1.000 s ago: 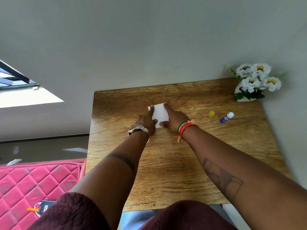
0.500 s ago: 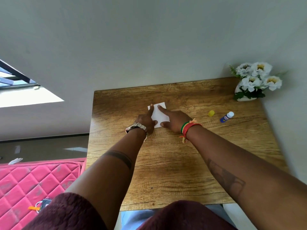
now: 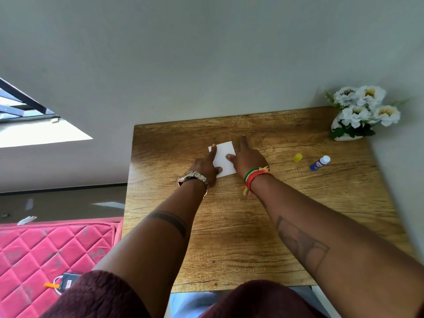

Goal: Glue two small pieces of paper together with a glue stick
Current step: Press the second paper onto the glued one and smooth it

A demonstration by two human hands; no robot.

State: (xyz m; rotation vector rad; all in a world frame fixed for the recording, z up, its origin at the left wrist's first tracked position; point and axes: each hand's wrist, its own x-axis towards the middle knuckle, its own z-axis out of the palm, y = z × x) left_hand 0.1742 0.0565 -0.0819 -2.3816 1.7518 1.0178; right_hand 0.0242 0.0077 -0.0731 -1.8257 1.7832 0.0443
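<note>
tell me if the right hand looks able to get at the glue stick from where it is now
Probably yes. The right hand rests on the white paper, and the glue stick lies uncapped to its right on the table. Only the yellow cap sits between, easily passed over.

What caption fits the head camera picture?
Both hands press white paper flat, uncapped glue stick nearby.

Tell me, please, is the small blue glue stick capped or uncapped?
Uncapped: the blue glue stick lies on its side, white tip bare, and its yellow cap sits apart on the wooden table.

Both arms outstretched; left hand (image 3: 205, 167), right hand (image 3: 246, 158) flat, fingers straight.
</note>
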